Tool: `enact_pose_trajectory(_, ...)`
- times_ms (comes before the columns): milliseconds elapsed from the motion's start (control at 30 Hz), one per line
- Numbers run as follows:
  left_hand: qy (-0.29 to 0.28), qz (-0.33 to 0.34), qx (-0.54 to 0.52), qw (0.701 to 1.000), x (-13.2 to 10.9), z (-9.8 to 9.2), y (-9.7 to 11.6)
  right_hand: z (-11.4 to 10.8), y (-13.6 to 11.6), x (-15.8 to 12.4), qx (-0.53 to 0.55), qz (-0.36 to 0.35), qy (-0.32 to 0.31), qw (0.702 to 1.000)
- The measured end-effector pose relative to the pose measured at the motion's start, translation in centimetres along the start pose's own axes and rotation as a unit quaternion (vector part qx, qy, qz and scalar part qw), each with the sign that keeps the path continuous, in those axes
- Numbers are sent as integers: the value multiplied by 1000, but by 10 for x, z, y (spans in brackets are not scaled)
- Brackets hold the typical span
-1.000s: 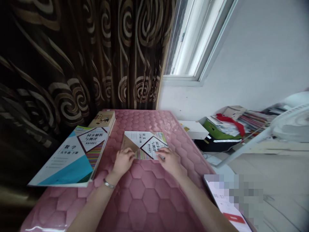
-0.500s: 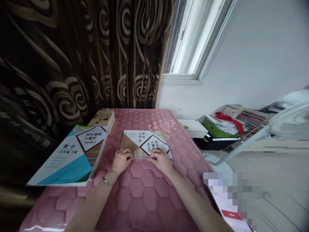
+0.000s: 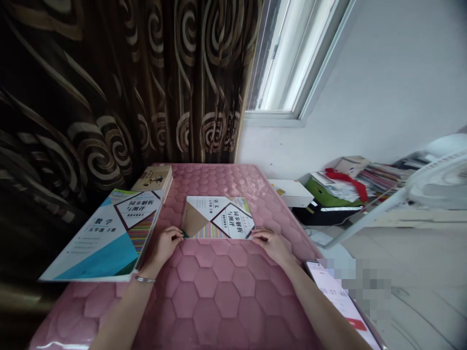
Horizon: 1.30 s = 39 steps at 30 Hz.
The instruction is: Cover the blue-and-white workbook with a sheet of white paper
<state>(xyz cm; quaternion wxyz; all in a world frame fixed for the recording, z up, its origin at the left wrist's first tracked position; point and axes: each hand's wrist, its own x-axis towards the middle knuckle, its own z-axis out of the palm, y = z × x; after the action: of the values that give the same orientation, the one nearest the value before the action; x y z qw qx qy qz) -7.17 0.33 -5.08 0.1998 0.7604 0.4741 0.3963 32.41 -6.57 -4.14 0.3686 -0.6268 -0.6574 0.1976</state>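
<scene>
A workbook (image 3: 219, 218) with a white, brown and striped cover lies flat on the pink table, sideways to me. My left hand (image 3: 168, 244) is closed, its fingertips pinching the near left corner. At the near right corner, my right hand (image 3: 275, 245) grips the book's edge between thumb and fingers. A silver bracelet (image 3: 145, 279) circles my left wrist. To the left lies a pile of workbooks (image 3: 105, 233), the top one white and blue, with brown-covered books (image 3: 153, 178) behind it.
The table's cover (image 3: 215, 301) has a hexagon pattern. A phone (image 3: 339, 301) lies along the right edge beside my right forearm. Beyond that edge are a white box (image 3: 290, 192), a heap of papers (image 3: 339, 187) and a white fan (image 3: 430, 180). A dark curtain (image 3: 164, 97) hangs behind.
My hands have moved apart along the workbook's near edge, the left one to the left corner and the right one to the right corner. The book has barely moved.
</scene>
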Motion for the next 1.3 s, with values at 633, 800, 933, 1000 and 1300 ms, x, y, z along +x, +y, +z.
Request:
enact_pose_trajectory(633,-58,38,86,994,-2,-9,32,-12,-25,0,-115,-53,-106,986)
enact_pose_trajectory(800,-109,70,145,981,14,23,63,41,-81,12,-163,-114,-62,978)
enact_pose_trajectory(933,-123,67,152,978,24,42,67,83,-98,24,-186,-90,-63,976)
enact_pose_trajectory(1000,-118,71,148,979,25,44,64,92,-96,26,-189,-88,-59,976)
enact_pose_trajectory(1300,-122,53,126,983,21,24,48,60,-55,17,-195,-133,-43,971)
